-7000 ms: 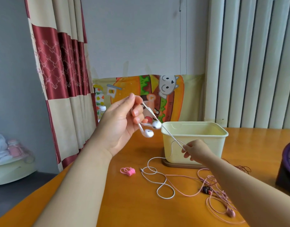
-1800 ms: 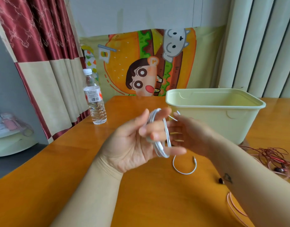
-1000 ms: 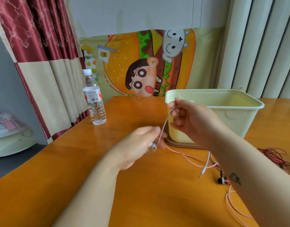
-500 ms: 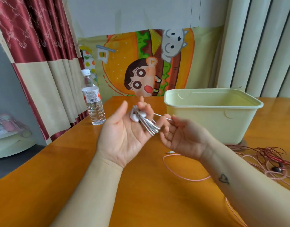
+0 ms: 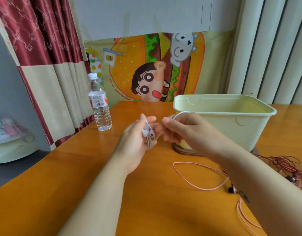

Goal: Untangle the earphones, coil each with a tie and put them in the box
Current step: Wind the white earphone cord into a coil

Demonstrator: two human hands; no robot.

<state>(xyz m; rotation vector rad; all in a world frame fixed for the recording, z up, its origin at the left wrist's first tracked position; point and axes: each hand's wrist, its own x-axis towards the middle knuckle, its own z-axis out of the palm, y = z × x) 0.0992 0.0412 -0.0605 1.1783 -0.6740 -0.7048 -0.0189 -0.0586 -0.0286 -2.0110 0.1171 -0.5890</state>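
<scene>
White earphones [image 5: 147, 136] — bunched in the left hand [image 5: 134, 142], fingers curled round them above the bench [image 5: 78, 176]; the loose cord [image 5: 180, 113] leads right to the right hand [image 5: 184, 128], pinching it — box [image 5: 249, 126] just behind.

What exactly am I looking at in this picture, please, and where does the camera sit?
There is no machine here: these are a person's two bare hands, filmed by a wide-angle camera worn on the head, looking forward and down. The left hand holds a bundle of white earphones, while the fingers of the right hand pinch their loose cable. On the orange wooden table stand an open pale yellow box and a water bottle. A pink earphone cable and a tangle of dark red earphones lie loose at the right.
</scene>
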